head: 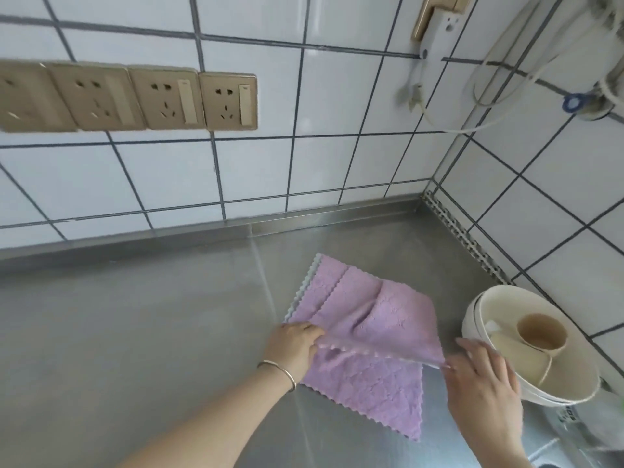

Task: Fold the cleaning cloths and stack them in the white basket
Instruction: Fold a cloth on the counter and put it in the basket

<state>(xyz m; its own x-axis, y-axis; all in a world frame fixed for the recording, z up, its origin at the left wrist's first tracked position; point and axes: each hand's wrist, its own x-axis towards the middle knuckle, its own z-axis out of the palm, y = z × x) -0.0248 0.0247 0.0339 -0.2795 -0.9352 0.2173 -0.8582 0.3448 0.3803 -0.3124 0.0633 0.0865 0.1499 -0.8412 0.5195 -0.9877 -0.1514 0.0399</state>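
Right hand (479,383) and left hand (293,342) pinching purple cloth (371,319), fingertips hidden under fold

Cloth: purple cleaning cloth (368,336) half-folded on the steel desk (135,332).
Left hand (293,342): pinches the folded edge.
Right hand (483,383): pinches the other corner.
Basket: white basket (499,298) just right, holding a cup (542,332).

Four wall sockets (128,97) in a row, above and left of the basket. Two purple cloths (364,319), possibly more beneath, just left of the white basket (553,390). One cup (542,332) inside that basket. Two hands, one bracelet (278,369), left of it.
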